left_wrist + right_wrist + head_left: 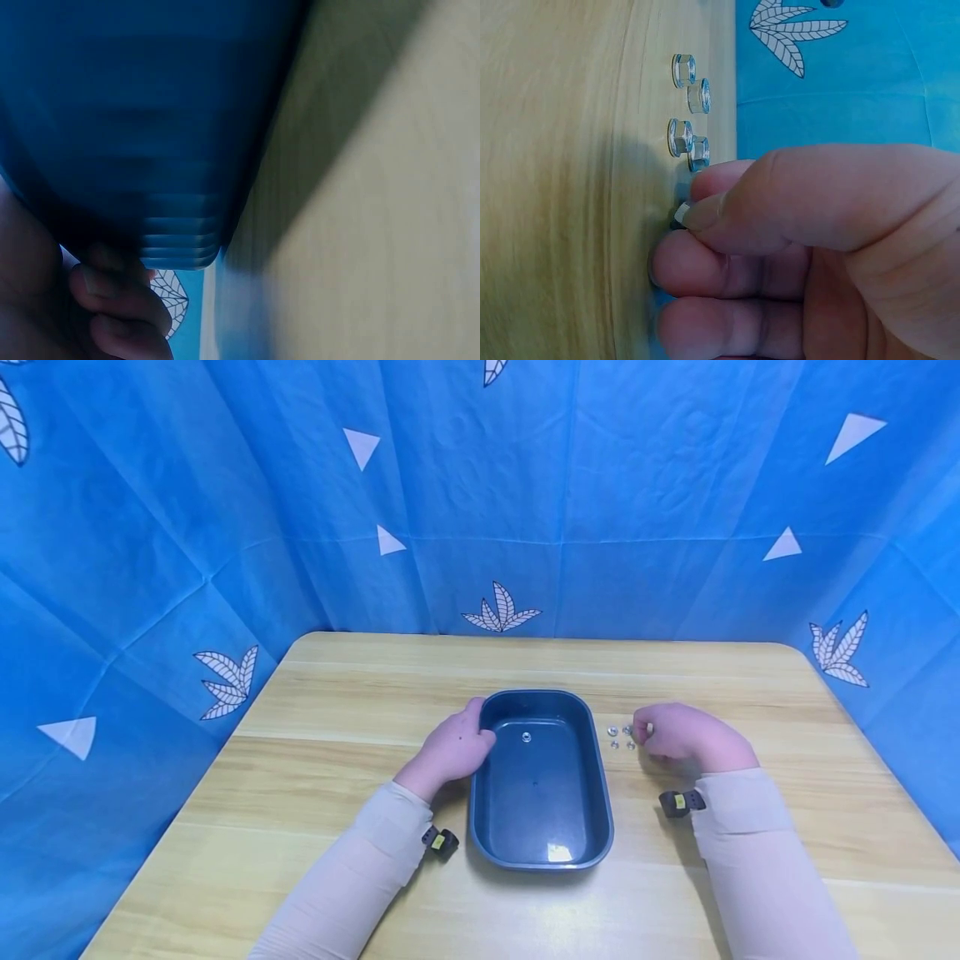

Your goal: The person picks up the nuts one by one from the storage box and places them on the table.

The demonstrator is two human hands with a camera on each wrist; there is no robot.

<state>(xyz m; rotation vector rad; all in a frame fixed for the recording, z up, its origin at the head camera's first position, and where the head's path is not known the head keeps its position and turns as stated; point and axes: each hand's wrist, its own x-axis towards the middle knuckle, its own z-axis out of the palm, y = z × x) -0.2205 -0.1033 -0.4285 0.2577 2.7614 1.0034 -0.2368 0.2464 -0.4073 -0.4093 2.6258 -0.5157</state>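
Note:
My left hand (455, 745) grips the upper left rim of a dark blue plastic tray (604, 810). In the left wrist view its curled fingers (124, 304) lie against the outside of the tray's ribbed wall (176, 225). One small metal nut (527, 737) lies inside, towards the far end. To the right of the tray, my right hand (678, 732) is low over the table. Its thumb and fingers pinch a flange nut (681, 215), mostly hidden by the thumb. Several shiny flange nuts (680, 138) lie just beyond the fingertips.
The tray stands on a light wooden table (360, 710) with rounded far corners. A blue cloth (480, 493) with white leaves and triangles hangs behind and at both sides. Each wrist wears a small black camera (677, 803).

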